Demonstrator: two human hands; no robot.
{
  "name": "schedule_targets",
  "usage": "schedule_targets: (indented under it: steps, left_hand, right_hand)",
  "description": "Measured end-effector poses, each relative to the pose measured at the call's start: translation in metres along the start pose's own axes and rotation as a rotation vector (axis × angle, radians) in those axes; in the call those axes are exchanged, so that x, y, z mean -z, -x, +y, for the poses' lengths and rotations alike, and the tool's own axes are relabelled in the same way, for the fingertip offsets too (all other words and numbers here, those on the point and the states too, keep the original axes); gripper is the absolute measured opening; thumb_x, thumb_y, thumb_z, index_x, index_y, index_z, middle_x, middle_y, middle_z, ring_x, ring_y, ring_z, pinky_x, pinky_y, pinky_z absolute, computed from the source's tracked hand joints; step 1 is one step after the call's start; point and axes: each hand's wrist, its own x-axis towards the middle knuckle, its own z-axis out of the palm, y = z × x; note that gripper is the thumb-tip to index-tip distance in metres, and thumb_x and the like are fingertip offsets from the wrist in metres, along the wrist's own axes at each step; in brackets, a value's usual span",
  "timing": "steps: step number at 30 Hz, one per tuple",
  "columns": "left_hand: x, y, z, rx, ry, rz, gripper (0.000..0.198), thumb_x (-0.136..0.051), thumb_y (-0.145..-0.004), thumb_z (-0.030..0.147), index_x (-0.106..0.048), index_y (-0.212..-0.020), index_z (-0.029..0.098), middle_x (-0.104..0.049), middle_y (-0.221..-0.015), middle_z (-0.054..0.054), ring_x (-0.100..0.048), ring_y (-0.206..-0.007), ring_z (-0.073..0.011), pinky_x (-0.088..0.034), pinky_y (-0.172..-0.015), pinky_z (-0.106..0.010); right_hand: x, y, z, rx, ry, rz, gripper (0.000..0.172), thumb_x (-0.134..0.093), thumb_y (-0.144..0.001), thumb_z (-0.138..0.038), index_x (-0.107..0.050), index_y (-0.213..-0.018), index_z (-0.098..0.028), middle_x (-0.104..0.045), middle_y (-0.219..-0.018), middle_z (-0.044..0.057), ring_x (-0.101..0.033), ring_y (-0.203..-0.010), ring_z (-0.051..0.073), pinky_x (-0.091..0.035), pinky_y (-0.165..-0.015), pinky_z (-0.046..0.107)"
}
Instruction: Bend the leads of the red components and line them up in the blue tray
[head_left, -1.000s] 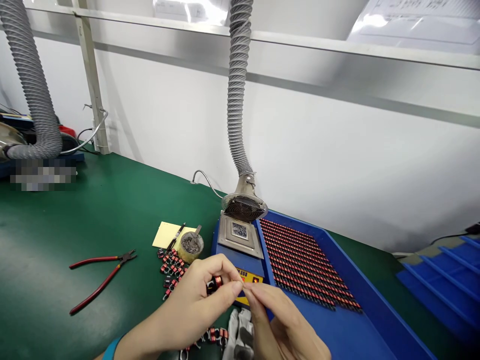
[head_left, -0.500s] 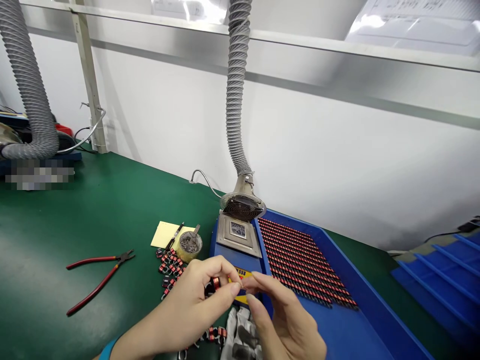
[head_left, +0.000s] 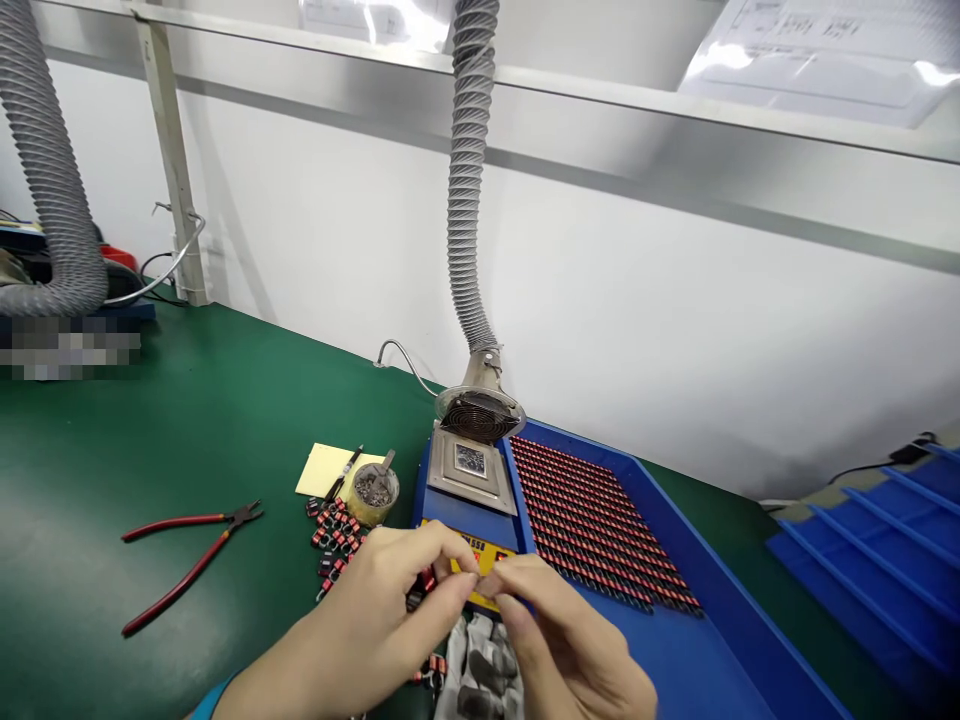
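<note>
My left hand and my right hand meet over the front of a blue-and-yellow heated pot unit. Thumb and forefinger are pinched on each hand, and the fingertips almost touch. What they grip is too small and too covered to make out. Behind the left fingers, bits of red-and-black wound coils show through; whether they are in the hand I cannot tell. More small coils lie loose on the green bench left of the unit. Below the hands lie grey-white gloves with dark patches.
Right of the unit, a blue tray holds rows of coils. A tub of grey bits, yellow paper and a pen sit to the left. Red-handled cutters lie open farther left. An exhaust hose hangs above the unit.
The right hand's fingers have drawn closer together, and its tip has come nearer the left fingertips. The view has shifted slightly, with the bench things a little farther left.
</note>
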Motion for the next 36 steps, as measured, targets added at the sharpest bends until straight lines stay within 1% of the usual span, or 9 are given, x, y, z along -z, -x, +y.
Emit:
schedule_targets:
  steps: [3,9,12,16,19,23,27,31,36]
  left_hand:
    - [-0.001,0.000,-0.001,-0.113,-0.068,0.033,0.015,-0.045,-0.094,0.018,-0.057,-0.084,0.019,-0.063,-0.069,0.003,-0.056,-0.062,-0.0089,-0.042,-0.060,-0.017]
    - [-0.006,-0.002,-0.006,-0.389,-0.248,0.138,0.018,-0.042,-0.092,0.009,-0.055,-0.083,0.017,-0.066,-0.067,0.001,-0.054,-0.056,-0.0102,-0.041,-0.059,-0.021]
    - [-0.004,0.000,-0.004,-0.252,-0.160,0.140,0.013,-0.045,-0.092,0.012,-0.054,-0.085,0.019,-0.065,-0.069,0.003,-0.056,-0.059,-0.0088,-0.041,-0.059,-0.018]
    - [-0.004,0.000,-0.003,-0.162,-0.101,0.099,0.011,-0.047,-0.093,0.014,-0.054,-0.086,0.020,-0.064,-0.070,0.005,-0.056,-0.059,-0.0071,-0.041,-0.058,-0.016]
    - [-0.007,-0.002,-0.006,-0.332,-0.246,0.124,0.016,-0.043,-0.093,0.013,-0.055,-0.084,0.018,-0.064,-0.068,0.002,-0.054,-0.057,-0.0098,-0.040,-0.058,-0.021]
    - [-0.008,-0.002,-0.006,-0.436,-0.353,0.141,0.021,-0.040,-0.092,0.010,-0.056,-0.079,0.016,-0.062,-0.062,0.001,-0.049,-0.052,-0.0109,-0.038,-0.055,-0.024]
    - [-0.002,0.001,-0.001,-0.212,-0.149,0.106,0.014,-0.045,-0.093,0.014,-0.056,-0.085,0.019,-0.063,-0.067,0.004,-0.055,-0.058,-0.0084,-0.041,-0.058,-0.017]
    - [-0.002,0.002,-0.001,-0.148,-0.095,0.038,0.015,-0.046,-0.094,0.017,-0.056,-0.083,0.020,-0.061,-0.066,0.004,-0.055,-0.057,-0.0078,-0.042,-0.057,-0.016]
    - [-0.011,-0.001,-0.005,-0.459,-0.346,0.145,0.021,-0.040,-0.092,0.009,-0.057,-0.081,0.016,-0.064,-0.063,0.000,-0.050,-0.051,-0.0113,-0.037,-0.053,-0.025]
  right_hand:
    - [-0.002,0.000,-0.002,0.093,0.115,-0.045,0.026,-0.057,-0.083,0.000,-0.067,-0.097,-0.020,-0.069,-0.083,0.003,-0.065,-0.076,0.015,-0.053,-0.071,0.025]
    - [-0.004,-0.001,-0.002,-0.395,-0.333,-0.055,0.034,-0.042,-0.097,-0.028,-0.054,-0.066,-0.020,-0.051,-0.052,-0.002,-0.051,-0.048,0.012,-0.046,-0.048,0.023]
    - [-0.002,-0.003,-0.001,-0.139,-0.168,0.005,0.013,-0.056,-0.089,-0.014,-0.067,-0.085,-0.021,-0.063,-0.064,0.001,-0.060,-0.060,0.014,-0.051,-0.057,0.025]
    - [-0.007,-0.001,-0.003,0.197,0.208,0.019,0.035,-0.060,-0.078,0.003,-0.068,-0.101,-0.021,-0.070,-0.079,0.003,-0.065,-0.072,0.017,-0.053,-0.067,0.029]
    - [-0.013,0.003,-0.005,-0.068,0.152,0.090,0.016,-0.055,-0.088,-0.012,-0.063,-0.078,-0.021,-0.062,-0.066,0.001,-0.059,-0.060,0.014,-0.048,-0.058,0.025]
    - [-0.008,0.002,-0.004,-0.452,-0.350,-0.070,0.039,-0.042,-0.097,-0.031,-0.049,-0.061,-0.021,-0.046,-0.047,-0.004,-0.047,-0.044,0.011,-0.041,-0.044,0.021]
    - [0.002,-0.004,-0.001,-0.179,-0.205,-0.046,0.012,-0.058,-0.089,-0.019,-0.066,-0.081,-0.022,-0.065,-0.069,0.002,-0.063,-0.067,0.015,-0.053,-0.062,0.025]
    - [-0.001,-0.001,-0.001,0.114,0.098,-0.028,0.027,-0.060,-0.081,-0.001,-0.067,-0.096,-0.022,-0.070,-0.081,0.003,-0.067,-0.079,0.018,-0.055,-0.072,0.029]
    - [-0.008,0.005,-0.005,-0.381,-0.114,-0.066,0.031,-0.046,-0.095,-0.026,-0.053,-0.065,-0.020,-0.053,-0.053,-0.001,-0.049,-0.046,0.011,-0.043,-0.047,0.023]
